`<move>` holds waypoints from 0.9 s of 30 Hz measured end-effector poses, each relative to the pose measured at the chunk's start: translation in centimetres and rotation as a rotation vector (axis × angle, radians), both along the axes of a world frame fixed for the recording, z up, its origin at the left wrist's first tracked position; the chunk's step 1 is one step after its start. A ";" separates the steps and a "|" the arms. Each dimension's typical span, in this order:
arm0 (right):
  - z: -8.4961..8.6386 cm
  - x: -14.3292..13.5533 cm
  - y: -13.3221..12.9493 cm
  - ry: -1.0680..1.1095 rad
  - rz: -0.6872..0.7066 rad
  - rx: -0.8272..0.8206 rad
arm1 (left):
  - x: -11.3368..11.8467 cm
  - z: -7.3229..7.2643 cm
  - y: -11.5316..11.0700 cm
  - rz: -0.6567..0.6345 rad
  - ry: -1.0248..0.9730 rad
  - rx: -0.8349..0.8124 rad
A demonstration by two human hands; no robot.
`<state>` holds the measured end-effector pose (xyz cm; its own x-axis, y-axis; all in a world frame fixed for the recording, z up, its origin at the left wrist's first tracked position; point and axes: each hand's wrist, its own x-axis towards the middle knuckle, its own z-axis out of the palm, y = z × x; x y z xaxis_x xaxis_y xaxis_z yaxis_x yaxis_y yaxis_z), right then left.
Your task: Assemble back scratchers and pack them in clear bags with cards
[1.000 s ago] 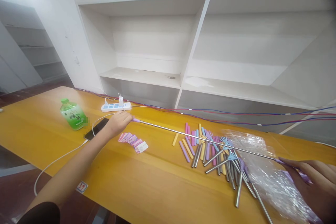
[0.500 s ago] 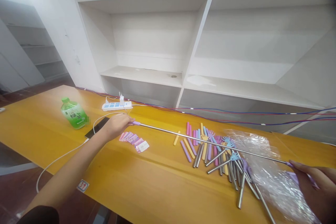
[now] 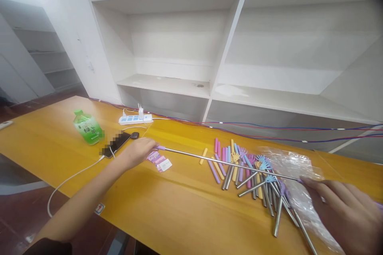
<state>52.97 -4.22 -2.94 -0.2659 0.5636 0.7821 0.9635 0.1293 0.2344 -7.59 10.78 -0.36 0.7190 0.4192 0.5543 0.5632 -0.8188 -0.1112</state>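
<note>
A long thin metal rod (image 3: 197,156), apparently an extended telescopic back scratcher, stretches over the table between my hands. My left hand (image 3: 140,152) is closed round its purple left end (image 3: 160,148). My right hand (image 3: 344,207) grips the other end with thumb and fingers, hiding most of the purple part there. Beneath the rod lies a pile of back scratchers (image 3: 263,175) with metal shafts and purple, blue, yellow and pink claw heads. Loose coloured handle sleeves (image 3: 214,172) lie at the pile's left. Crumpled clear plastic (image 3: 295,167) is under and beside my right hand.
Small pink cards (image 3: 160,161) lie near my left hand. Behind it are a phone (image 3: 118,143) with a white cable, a small black object (image 3: 135,135), a green bottle (image 3: 88,127) and a power strip (image 3: 135,119). Shelves (image 3: 167,83) and cables line the table's back.
My right hand has moved left, closer to my left hand, and the stretch of rod between them looks shorter. My left hand has shifted slightly right and down, uncovering more of the phone.
</note>
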 end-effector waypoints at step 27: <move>-9.6 -19.3 8.2 0.002 0.410 -0.179 | 14.3 -12.8 -0.1 -0.097 0.067 -0.120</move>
